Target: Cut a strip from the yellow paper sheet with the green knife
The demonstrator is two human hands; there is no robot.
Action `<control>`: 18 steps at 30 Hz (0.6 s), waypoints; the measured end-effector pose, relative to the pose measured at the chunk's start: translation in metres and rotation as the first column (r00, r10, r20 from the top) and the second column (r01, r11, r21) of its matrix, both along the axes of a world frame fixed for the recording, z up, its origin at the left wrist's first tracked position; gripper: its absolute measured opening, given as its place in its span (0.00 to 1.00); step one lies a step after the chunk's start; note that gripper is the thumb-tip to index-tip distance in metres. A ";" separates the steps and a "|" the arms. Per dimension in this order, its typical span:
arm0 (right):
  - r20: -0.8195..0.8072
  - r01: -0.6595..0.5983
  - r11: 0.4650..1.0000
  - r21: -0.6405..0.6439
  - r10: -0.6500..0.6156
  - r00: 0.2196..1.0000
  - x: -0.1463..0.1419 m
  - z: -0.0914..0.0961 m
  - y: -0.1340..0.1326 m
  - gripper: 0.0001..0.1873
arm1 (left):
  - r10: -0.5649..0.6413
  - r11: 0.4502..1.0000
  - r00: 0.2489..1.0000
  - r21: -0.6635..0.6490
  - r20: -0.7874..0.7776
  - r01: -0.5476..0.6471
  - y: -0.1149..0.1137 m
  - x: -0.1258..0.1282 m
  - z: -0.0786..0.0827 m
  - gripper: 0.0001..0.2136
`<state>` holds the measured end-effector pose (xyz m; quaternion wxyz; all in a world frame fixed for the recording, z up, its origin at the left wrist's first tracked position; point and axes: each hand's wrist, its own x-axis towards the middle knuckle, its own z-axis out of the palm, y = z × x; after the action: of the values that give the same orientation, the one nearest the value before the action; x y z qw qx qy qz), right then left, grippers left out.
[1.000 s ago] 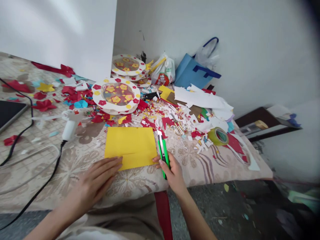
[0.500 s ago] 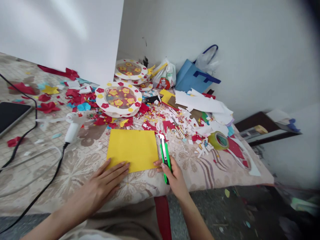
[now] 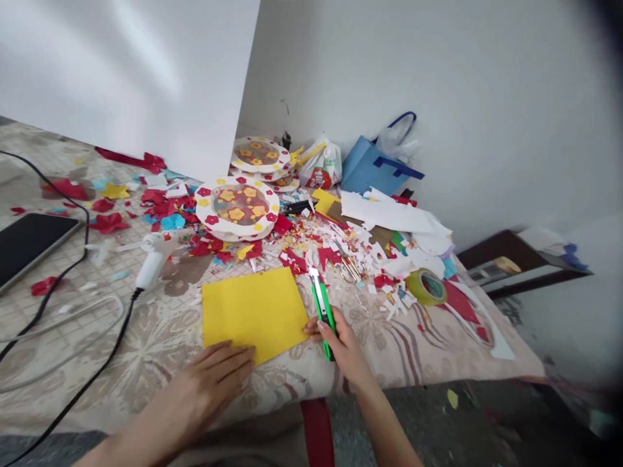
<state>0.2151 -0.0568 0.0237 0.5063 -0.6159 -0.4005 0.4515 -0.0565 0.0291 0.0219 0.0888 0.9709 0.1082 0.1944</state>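
Your left hand (image 3: 214,379) lies flat, fingers stretched out and close together, with the fingertips pressing on the near edge of the square sheet of yellow paper (image 3: 250,311). The sheet lies on the beige patterned surface (image 3: 160,337) just ahead of both hands, turned slightly askew. Your right hand (image 3: 344,344) is closed around the handle of the green utility knife (image 3: 321,303), its thumb touching the sheet's right corner. The knife points away from you along the sheet's right side.

Beyond your left hand lie a white glue gun with a black cord (image 3: 150,259) and a round white plate decorated with red and yellow paper flowers (image 3: 237,207). Beyond your right hand, gold-handled scissors (image 3: 348,267) sit among paper scraps, near a yellow-green tape roll (image 3: 421,286).
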 end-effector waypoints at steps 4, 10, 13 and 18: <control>0.004 -0.019 1.000 -0.016 0.019 1.000 0.003 -0.002 0.004 0.14 | -0.083 0.992 0.993 -0.104 -0.081 0.074 0.027 0.023 0.018 0.16; 0.043 -0.001 1.000 0.008 0.000 0.999 0.001 0.000 0.001 0.12 | -0.289 0.957 0.946 -0.088 -0.150 0.278 0.043 0.047 0.006 0.23; 0.114 0.076 0.993 0.085 -0.086 0.990 -0.010 0.005 0.000 0.11 | -0.299 0.952 0.941 -0.121 -0.161 0.282 0.040 0.046 0.002 0.27; 0.010 -0.028 0.995 0.095 0.027 1.000 -0.028 0.005 0.010 0.12 | -0.269 0.961 0.948 -0.117 -0.169 0.252 0.035 0.045 0.001 0.28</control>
<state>0.1873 -0.0467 0.0286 0.5272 -0.5875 -0.4322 0.4360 -0.0114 0.0646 0.0228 0.1487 0.9852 -0.0044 0.0855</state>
